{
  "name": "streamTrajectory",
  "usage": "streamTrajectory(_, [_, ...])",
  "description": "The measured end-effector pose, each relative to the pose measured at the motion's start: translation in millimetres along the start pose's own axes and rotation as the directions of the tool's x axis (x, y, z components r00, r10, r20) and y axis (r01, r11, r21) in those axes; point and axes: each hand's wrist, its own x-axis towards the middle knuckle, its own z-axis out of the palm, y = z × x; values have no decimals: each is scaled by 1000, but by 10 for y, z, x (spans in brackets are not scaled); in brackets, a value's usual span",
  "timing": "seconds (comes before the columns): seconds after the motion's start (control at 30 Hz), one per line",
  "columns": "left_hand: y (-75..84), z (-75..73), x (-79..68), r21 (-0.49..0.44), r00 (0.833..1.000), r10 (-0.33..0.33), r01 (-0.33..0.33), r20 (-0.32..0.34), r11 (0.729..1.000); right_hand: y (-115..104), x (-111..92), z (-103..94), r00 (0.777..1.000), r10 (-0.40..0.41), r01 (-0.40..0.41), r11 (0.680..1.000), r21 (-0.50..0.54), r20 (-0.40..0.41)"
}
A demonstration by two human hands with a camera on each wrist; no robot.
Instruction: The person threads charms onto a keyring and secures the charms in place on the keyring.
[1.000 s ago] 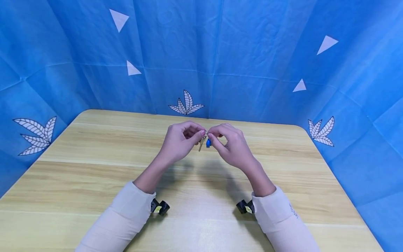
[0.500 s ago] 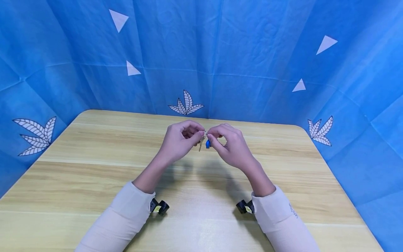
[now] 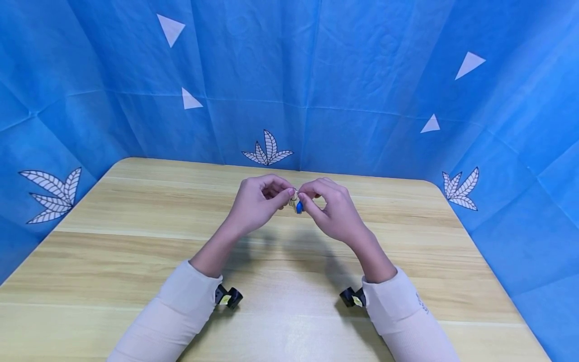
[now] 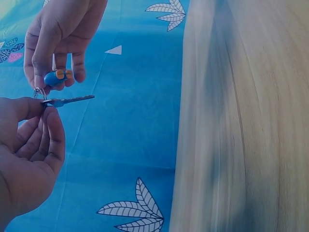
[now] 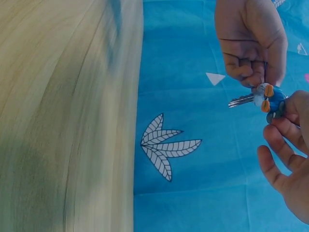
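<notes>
Over the back half of the table, my left hand (image 3: 260, 203) and right hand (image 3: 333, 208) meet fingertip to fingertip. Between them is a small metal key ring (image 4: 39, 92), pinched by thumb and forefinger on each side. A metal key (image 4: 75, 100) sticks out from the ring beside my left fingertips, its toothed blade showing in both wrist views. A blue charm (image 5: 276, 99) with orange feet hangs just under my right fingertips and overlaps the key in the head view. Part of the ring is hidden behind the fingertips.
The pale wood table (image 3: 158, 201) has rounded back corners. A blue cloth (image 3: 362, 75) printed with white leaves and triangles hangs behind it and at both sides. A black wrist camera (image 3: 230, 297) sits at the left cuff, another wrist camera (image 3: 352, 296) at the right.
Both hands stay in nearly the same place. The key, hanging apart from the blue charm before, has swung right and now sits against it in the head view.
</notes>
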Motion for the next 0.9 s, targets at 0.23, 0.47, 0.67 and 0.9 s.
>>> streamTrajectory(0.23, [-18,-28,8,-15,999,-24,25,38,1000,5,4,0,1000,-18,18,1000,-5,-2])
streamTrajectory(0.47, [-50,-66,25,-83,991,-84,92,101,992,7,-2,-3,1000,-30,30,999,13,1])
streamTrajectory(0.67, [-68,-75,31,-112,988,-116,128,104,985,9,-15,-2,1000,-23,22,1000,7,15])
streamTrajectory(0.9, [-66,-78,27,-127,989,-119,130,91,983,5,-27,4,999,-9,9,1000,7,34])
